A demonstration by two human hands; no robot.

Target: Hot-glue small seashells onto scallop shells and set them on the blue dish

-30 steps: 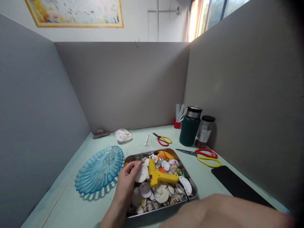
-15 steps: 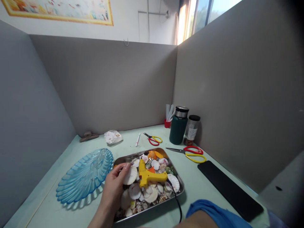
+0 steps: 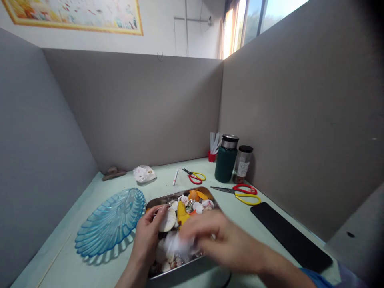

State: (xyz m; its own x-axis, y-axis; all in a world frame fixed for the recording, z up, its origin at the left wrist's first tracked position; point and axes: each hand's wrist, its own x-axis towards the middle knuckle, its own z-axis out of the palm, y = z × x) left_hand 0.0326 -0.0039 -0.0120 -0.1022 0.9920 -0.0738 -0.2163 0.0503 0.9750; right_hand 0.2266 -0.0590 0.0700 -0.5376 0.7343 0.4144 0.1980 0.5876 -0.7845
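My left hand (image 3: 149, 228) pinches a white scallop shell (image 3: 168, 221) over the left side of a metal tray (image 3: 180, 269). Something thin and shiny shows at its fingertips, too small to name. My right hand (image 3: 214, 236), smeared by motion, reaches over the tray from the right. A blurred whitish thing (image 3: 179, 245) at its fingers moves along with it; its kind cannot be made out. Shells, white, orange and speckled, fill the tray. The yellow glue gun (image 3: 181, 214) lies on them, mostly hidden behind my right hand.
A blue shell-shaped dish (image 3: 111, 224) stands left of the tray. Behind are a crumpled white packet (image 3: 144, 174), a white stick (image 3: 175, 177) and small scissors (image 3: 195, 176). Larger scissors (image 3: 246, 194), a green bottle (image 3: 226, 160), a jar (image 3: 242, 165) and a black slab (image 3: 291, 236) are right.
My right hand has come in from the lower right over the tray, covering much of the glue gun. My left hand keeps hold of the scallop shell. The view has shifted slightly.
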